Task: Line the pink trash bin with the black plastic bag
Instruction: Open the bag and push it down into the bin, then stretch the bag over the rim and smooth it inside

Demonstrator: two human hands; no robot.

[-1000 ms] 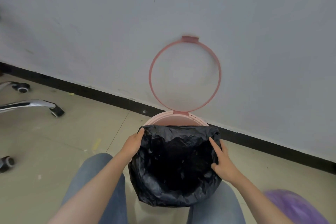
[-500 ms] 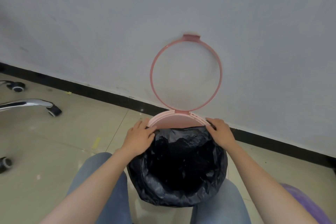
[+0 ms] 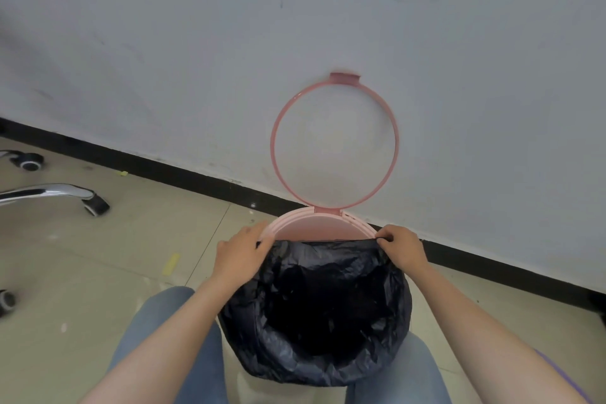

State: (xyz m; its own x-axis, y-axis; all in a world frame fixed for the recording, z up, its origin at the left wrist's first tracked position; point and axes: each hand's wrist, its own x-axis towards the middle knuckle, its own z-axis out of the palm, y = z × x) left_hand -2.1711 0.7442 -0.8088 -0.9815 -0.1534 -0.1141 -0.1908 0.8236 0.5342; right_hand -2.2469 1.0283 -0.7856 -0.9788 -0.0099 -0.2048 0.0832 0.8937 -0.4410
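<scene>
The pink trash bin (image 3: 323, 226) stands on the floor against the wall, between my knees. Its pink ring (image 3: 334, 141) is flipped up and leans on the wall. The black plastic bag (image 3: 314, 315) sits open in the bin, its mouth folded over the near and side rim. Only the far rim and a strip of pink inner wall show. My left hand (image 3: 241, 254) grips the bag's edge at the far left of the rim. My right hand (image 3: 403, 246) pinches the bag's edge at the far right of the rim. The bag's far edge stretches taut between them.
A grey wall with a black baseboard (image 3: 196, 180) runs close behind the bin. Chrome chair legs with castors (image 3: 95, 203) lie at the left on the tiled floor. A purple object (image 3: 570, 380) shows at the lower right edge. My jeans-clad knees (image 3: 164, 331) flank the bin.
Both hands moved from the bag's sides up to the far rim, carrying the bag's edge farther back. Less of the pink inner wall shows than half a second ago.
</scene>
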